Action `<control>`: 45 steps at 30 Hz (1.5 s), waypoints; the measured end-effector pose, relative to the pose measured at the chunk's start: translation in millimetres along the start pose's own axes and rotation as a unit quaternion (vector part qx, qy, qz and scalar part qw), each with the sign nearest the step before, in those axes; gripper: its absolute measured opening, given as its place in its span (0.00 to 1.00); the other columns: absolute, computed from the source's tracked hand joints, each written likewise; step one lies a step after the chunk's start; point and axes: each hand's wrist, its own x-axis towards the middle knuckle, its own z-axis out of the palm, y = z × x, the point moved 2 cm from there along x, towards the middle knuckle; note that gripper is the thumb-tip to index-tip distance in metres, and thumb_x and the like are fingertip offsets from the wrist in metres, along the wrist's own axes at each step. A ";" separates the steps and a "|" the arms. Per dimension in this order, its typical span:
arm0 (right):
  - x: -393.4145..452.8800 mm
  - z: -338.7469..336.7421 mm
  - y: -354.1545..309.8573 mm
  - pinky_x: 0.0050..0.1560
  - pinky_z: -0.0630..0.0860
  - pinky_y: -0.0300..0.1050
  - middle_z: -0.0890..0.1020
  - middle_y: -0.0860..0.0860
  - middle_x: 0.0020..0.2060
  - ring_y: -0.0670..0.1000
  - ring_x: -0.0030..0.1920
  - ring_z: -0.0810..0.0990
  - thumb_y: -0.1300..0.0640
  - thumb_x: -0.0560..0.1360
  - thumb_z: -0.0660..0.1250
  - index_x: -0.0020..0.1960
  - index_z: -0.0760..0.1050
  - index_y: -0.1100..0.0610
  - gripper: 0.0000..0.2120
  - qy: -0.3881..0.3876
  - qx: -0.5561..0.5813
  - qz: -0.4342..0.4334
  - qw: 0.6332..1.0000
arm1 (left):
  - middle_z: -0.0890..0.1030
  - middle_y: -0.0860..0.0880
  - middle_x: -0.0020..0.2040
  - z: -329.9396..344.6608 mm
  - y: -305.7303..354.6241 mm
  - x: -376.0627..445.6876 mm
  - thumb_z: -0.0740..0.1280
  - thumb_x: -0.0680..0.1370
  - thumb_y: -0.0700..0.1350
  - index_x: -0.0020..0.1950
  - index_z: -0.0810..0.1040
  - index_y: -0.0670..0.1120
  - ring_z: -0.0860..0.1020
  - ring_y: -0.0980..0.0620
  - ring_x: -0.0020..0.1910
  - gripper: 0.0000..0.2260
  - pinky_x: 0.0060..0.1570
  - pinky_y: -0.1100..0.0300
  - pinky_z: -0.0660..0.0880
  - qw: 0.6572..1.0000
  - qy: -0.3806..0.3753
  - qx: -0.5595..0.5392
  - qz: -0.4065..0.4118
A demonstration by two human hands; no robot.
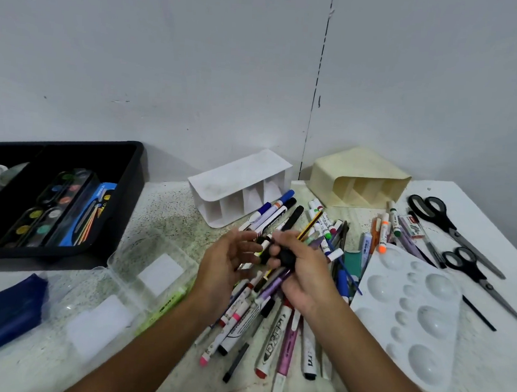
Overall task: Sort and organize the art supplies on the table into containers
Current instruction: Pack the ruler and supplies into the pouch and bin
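Observation:
A heap of markers and pens [275,325] lies on the table in front of me. Above it, my right hand [302,275] grips a small black object [286,257] and a purple pen [270,288]. My left hand [226,264] is beside it with fingers loosely spread, touching a black-and-white marker [263,246]. A clear plastic box [142,267] lies open to the left, with a light green highlighter [163,308] at its edge. A white divided holder [242,188] and a cream divided holder [359,178] lie on their sides at the back.
A black tray [122,204] at the left holds paint sets and a brush pack. A blue pouch [1,312] lies at the near left. A white paint palette [411,313] and two pairs of black scissors [451,227] lie at the right.

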 end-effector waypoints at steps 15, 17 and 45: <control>-18.1 46.9 16.3 0.27 0.71 0.42 0.73 0.57 0.24 0.53 0.23 0.71 0.69 0.72 0.70 0.42 0.70 0.63 0.09 -0.013 0.000 -0.158 0.987 | 0.80 0.44 0.33 29.4 5.1 -28.6 0.55 0.80 0.60 0.42 0.77 0.41 0.80 0.48 0.27 0.24 0.28 0.63 0.76 0.939 0.102 -0.324 -0.046; -17.8 47.4 27.0 0.27 0.70 0.43 0.73 0.57 0.25 0.53 0.23 0.71 0.68 0.72 0.71 0.45 0.70 0.62 0.09 -0.011 0.015 -0.128 0.992 | 0.81 0.45 0.32 24.4 4.4 -31.5 0.55 0.80 0.60 0.40 0.79 0.42 0.81 0.48 0.28 0.25 0.30 0.62 0.76 0.943 0.113 -0.310 -0.040; -57.2 187.0 239.4 0.26 0.70 0.41 0.72 0.59 0.24 0.51 0.23 0.71 0.58 0.72 0.74 0.34 0.69 0.62 0.16 -0.299 -0.435 -0.175 0.831 | 0.76 0.42 0.64 -413.4 30.0 -160.2 0.62 0.78 0.53 0.53 0.82 0.46 0.71 0.39 0.66 0.15 0.61 0.42 0.73 0.653 0.115 0.678 0.316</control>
